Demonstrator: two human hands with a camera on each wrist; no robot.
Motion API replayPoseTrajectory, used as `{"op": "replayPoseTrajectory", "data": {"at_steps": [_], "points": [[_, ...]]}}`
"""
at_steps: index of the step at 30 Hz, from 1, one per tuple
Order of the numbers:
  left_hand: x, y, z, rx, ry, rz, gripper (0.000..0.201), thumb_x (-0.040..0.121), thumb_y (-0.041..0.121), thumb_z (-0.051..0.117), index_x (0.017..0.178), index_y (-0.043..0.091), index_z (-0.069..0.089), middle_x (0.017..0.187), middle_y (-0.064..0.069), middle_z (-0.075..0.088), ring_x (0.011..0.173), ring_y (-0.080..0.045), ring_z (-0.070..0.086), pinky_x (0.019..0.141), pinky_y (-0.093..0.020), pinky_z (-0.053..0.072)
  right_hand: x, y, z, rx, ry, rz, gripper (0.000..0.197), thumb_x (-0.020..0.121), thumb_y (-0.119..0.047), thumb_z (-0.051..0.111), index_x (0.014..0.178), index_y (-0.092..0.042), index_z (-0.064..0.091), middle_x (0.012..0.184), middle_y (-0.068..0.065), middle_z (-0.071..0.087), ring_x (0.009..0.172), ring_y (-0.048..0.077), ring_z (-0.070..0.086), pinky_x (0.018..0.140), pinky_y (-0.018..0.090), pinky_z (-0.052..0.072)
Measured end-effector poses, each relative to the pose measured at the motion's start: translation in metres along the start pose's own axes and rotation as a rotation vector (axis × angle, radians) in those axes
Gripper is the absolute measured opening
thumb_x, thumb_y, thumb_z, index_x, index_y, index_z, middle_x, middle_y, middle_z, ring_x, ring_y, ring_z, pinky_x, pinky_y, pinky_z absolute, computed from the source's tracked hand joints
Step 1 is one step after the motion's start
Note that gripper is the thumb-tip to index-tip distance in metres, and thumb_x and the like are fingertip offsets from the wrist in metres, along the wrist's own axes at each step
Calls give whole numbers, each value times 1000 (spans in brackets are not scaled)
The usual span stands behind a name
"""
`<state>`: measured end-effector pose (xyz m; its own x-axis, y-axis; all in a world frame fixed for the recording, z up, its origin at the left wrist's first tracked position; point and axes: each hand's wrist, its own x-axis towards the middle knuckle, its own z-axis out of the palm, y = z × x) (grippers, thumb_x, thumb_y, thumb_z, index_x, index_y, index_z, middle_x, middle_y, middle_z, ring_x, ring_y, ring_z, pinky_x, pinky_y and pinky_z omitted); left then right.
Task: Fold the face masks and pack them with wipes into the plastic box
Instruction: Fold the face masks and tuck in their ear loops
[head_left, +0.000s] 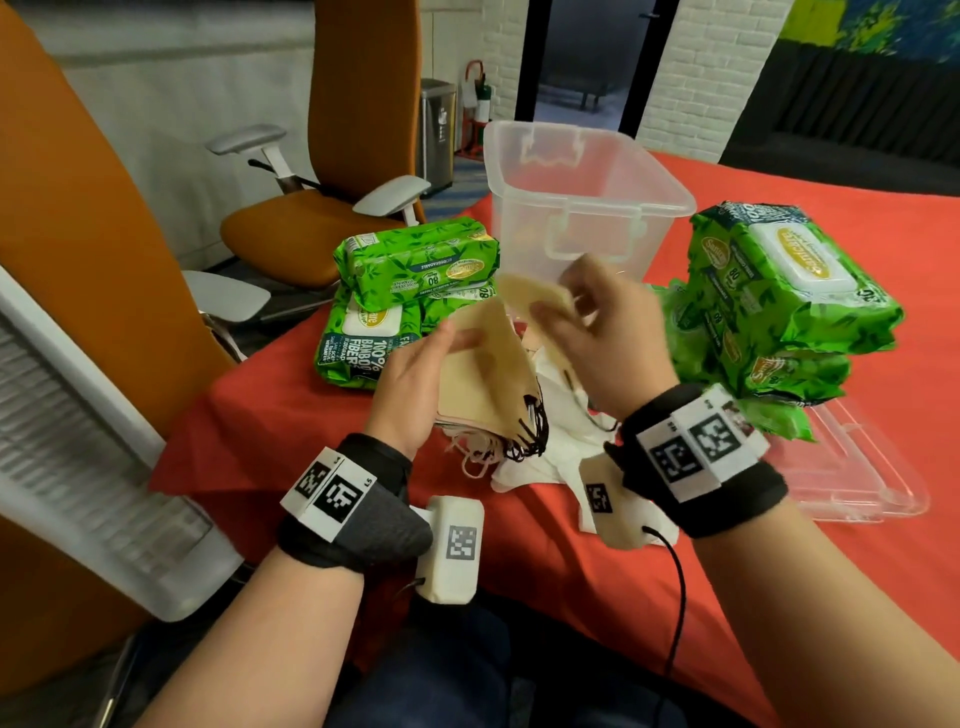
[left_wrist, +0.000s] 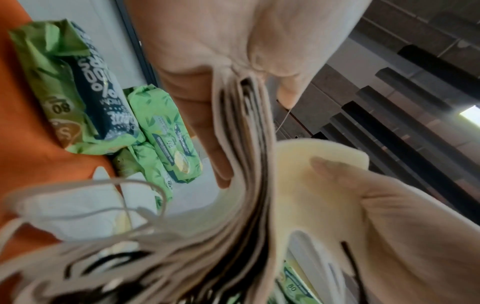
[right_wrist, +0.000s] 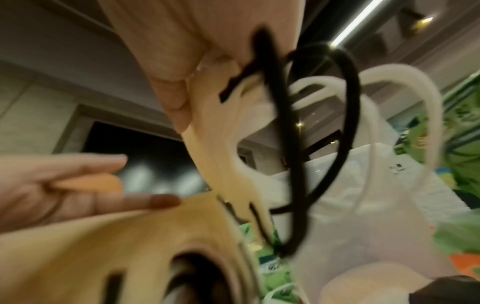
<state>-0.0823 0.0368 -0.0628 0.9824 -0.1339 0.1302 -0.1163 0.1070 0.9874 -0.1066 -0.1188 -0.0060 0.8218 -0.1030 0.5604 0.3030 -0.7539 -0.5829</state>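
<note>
Head view: left hand grips a stack of folded masks; right hand pinches one beige mask before the plastic box.

Above the red tablecloth, the left hand grips a stack of beige face masks while the right hand pinches one beige mask before the clear plastic box.

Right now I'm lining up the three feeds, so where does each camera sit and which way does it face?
Head: worn on the head, looking down at the left hand, right hand, forearms, plastic box.
Left wrist: looks up along the fingers at the stack of masks.
Right wrist: looks along the fingers at one beige mask.
Both wrist views share that mask.
</note>
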Motion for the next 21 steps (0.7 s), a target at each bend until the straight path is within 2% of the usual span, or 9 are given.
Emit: {"op": "replayPoseTrajectory", "data": {"at_steps": [2,4,6,8,10,12,14,18,21], "points": [[-1,4,2,-151,-49,-86,55,80,62,48,97,16,73,109,-13,69,109,-24,62,103,-42,42,-8,-6,13,-8,-205,-40,14,79,-15,70,77,-13,56,69,-5,51,65,16,49,58,24,28],[-1,5,2,-220,-72,-114,64,70,68,54,100,15,73,110,-16,68,110,-30,61,102,-47,42,-13,-9,20,78,-336,-41,14,82,-20,69,78,-9,61,66,-8,52,62,10,51,56,16,32],[-2,6,1,-182,-27,-78,37,80,50,56,87,20,76,98,-10,72,100,-27,65,96,-42,46,-15,-10,20,225,-400,-3,22,87,-27,60,81,-7,64,65,-14,56,58,1,52,58,11,37],[-4,6,1,-113,8,-18,24,85,25,57,70,22,76,80,0,72,86,-23,63,89,-38,44,-12,-7,15,360,-409,77,20,93,-23,50,88,-9,64,73,-7,64,60,-1,55,64,14,42],[-6,7,1,-82,3,2,32,86,15,57,60,26,73,72,-1,66,84,-22,55,83,-35,41,-9,0,10,365,-315,133,10,93,-15,51,96,-16,61,86,2,65,67,6,57,72,26,48],[-9,10,2,-67,4,-6,47,91,5,51,54,28,70,69,-2,63,81,-20,54,81,-31,40,-4,9,8,210,-218,155,20,87,-16,59,107,-21,59,99,3,59,75,13,56,83,39,48],[-11,15,3,-76,-31,-4,54,92,1,47,53,28,72,62,8,67,70,-11,60,78,-25,45,-2,12,4,122,-241,185,34,81,-25,67,113,-25,57,107,4,55,86,20,57,87,41,48],[-17,20,5,-119,-119,-21,58,91,-6,40,50,21,72,52,7,66,50,-1,61,54,-12,48,-1,6,0,284,-230,177,23,69,-34,74,87,-37,60,106,8,63,92,25,60,83,37,50],[-17,20,2,-127,-145,-21,56,91,-5,41,52,21,72,52,6,66,49,-2,61,52,-12,48,-2,3,-3,323,-186,113,26,72,-23,76,81,-41,58,104,4,62,100,20,55,82,29,44]]}}
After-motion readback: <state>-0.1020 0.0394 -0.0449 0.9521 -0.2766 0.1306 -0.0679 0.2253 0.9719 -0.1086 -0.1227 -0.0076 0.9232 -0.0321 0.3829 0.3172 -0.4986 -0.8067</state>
